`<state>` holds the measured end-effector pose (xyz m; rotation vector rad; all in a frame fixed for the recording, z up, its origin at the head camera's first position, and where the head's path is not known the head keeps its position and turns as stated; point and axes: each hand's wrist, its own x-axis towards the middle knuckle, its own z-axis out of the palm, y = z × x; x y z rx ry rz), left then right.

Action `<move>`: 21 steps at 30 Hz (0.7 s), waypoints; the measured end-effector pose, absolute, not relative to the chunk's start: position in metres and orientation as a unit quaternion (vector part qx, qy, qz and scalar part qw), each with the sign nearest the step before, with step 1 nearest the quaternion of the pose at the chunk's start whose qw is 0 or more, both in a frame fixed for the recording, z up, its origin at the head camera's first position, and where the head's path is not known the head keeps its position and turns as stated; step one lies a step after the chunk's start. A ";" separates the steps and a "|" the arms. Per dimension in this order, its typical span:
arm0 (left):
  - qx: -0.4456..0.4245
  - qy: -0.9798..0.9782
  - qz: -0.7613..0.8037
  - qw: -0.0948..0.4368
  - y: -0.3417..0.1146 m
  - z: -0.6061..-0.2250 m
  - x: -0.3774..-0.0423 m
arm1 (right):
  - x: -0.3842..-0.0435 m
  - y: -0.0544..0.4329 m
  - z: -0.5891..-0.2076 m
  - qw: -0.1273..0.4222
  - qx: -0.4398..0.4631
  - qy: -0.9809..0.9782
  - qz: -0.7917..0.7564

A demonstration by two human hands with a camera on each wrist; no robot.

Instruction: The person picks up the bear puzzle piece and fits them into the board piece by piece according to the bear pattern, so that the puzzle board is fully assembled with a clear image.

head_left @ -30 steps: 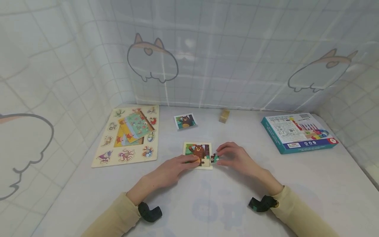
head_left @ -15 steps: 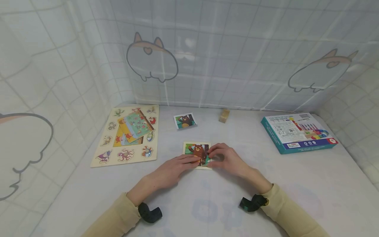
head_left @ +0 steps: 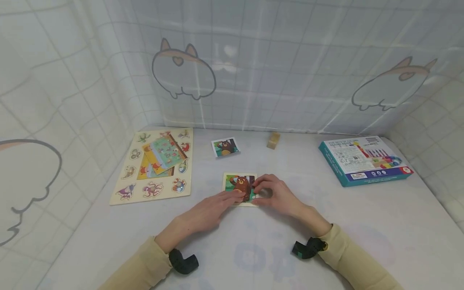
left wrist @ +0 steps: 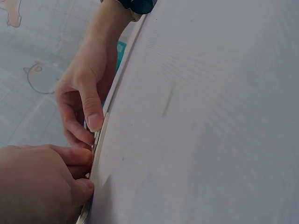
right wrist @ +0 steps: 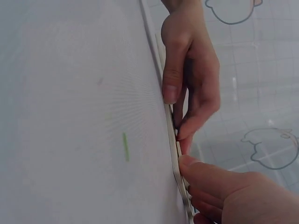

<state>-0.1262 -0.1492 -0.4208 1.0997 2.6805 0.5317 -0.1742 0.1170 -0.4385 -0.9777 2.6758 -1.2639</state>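
Observation:
A small square jigsaw puzzle with a brown bear picture lies in a pale frame at the middle of the table. My left hand rests on its lower left part, fingers stretched over the picture; the left wrist view has that thumb at the front edge. At the lower right corner, my right hand pinches a green puzzle piece between thumb and fingers. That piece lies at its gap in the frame; whether it sits fully flat cannot be told. Part of the picture is hidden under the fingers.
Left of the puzzle lies a large sea-animal board with several picture cards on it. A bear card and a small wooden block are behind. A teal-edged box stands at the right.
My right hand has moved left, bringing the green piece from beside the frame into its lower right corner. My left hand has stayed on the puzzle.

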 end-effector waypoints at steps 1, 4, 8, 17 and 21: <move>0.366 0.907 0.182 0.102 -0.149 -0.421 -0.126 | -0.175 0.117 -0.439 0.012 -0.314 0.859 -0.404; 0.361 0.910 0.172 0.112 -0.148 -0.422 -0.127 | -0.175 0.117 -0.440 0.006 -0.320 0.859 -0.399; 0.381 0.909 0.137 0.102 -0.146 -0.423 -0.127 | -0.174 0.117 -0.440 -0.003 -0.327 0.858 -0.395; 0.397 0.903 0.149 0.077 -0.144 -0.427 -0.127 | -0.174 0.117 -0.439 0.012 -0.315 0.864 -0.393; 0.394 0.901 0.159 0.091 -0.144 -0.426 -0.126 | -0.174 0.117 -0.439 0.011 -0.314 0.864 -0.393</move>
